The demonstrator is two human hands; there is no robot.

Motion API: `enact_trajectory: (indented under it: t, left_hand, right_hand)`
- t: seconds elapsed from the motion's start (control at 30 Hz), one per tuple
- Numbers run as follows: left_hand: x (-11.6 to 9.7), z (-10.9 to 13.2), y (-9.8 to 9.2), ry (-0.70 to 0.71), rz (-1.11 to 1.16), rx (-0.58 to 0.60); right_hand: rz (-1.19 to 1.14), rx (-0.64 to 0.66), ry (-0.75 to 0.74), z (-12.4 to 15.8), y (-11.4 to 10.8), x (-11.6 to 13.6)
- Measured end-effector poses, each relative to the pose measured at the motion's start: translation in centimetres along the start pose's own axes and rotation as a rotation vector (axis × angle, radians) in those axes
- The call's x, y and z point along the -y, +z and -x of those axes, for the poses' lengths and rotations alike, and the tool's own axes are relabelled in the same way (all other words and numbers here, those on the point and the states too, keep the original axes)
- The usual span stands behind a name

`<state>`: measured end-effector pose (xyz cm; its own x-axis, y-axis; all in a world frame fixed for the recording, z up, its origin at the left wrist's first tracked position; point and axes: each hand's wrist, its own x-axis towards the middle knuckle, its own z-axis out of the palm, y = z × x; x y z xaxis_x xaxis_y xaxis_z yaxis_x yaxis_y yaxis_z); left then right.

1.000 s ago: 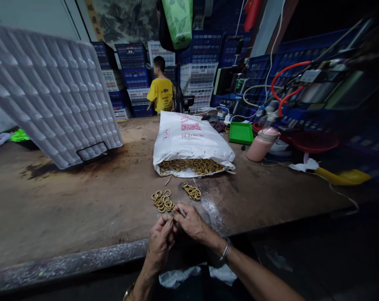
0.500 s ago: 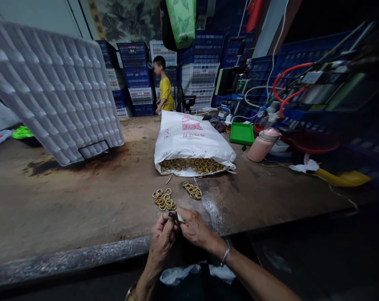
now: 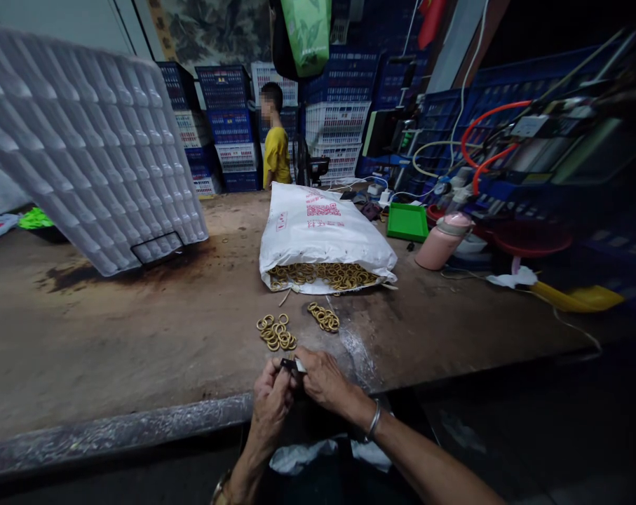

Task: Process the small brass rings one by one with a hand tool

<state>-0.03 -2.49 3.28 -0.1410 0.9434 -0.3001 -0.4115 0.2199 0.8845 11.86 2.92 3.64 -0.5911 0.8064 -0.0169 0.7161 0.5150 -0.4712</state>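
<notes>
Both hands are meeting at the near edge of the worktable (image 3: pixel 112 351): the left hand (image 3: pixel 271 398) and the right hand (image 3: pixel 322 379) are each pinching one end of a small dark piece with a pale tip (image 3: pixel 292 365), fingers curled closed around it, holding it just above the table edge. What the piece is cannot be made out. A metal bangle (image 3: pixel 374 421) is sitting on the right wrist.

Just beyond the fingertips, a small heap of brass-coloured rings (image 3: pixel 276 334) is lying on the wood, and a second, smaller cluster of rings (image 3: pixel 324 317) is lying just to its right. Behind them a white sack (image 3: pixel 322 228) is lying on its side, its open mouth facing the hands and showing more rings inside. Right of the sack, a pink flask (image 3: pixel 442 242) and a green tray (image 3: pixel 406 222) are resting on the table. At far left, a white moulded tray (image 3: pixel 86 140) is leaning tilted. Behind the table, a person in a yellow shirt (image 3: pixel 276 154) is standing by stacked blue and white crates (image 3: pixel 228 119).
</notes>
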Motion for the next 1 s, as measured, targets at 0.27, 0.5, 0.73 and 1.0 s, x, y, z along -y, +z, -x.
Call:
enact_trajectory:
  t: [0.27, 0.5, 0.73, 1.0]
  left_hand:
    - [0.0, 1.5, 0.3, -0.100, 0.147, 0.119]
    - [0.3, 0.9, -0.4, -0.074, 0.277, 0.054]
    - [-0.1, 0.7, -0.9, -0.183, 0.465, 0.050]
    - [-0.7, 0.3, -1.3, -0.263, 0.540, 0.000]
  right_hand:
    - [0.118, -0.056, 0.191, -4.0, -0.2, -2.2]
    - [0.134, -0.103, 0.261, -9.0, -0.2, -1.6]
    - [0.135, -0.111, 0.290, -10.5, 0.1, -1.7]
    - [0.093, -0.153, 0.203, -9.6, -1.0, -1.9]
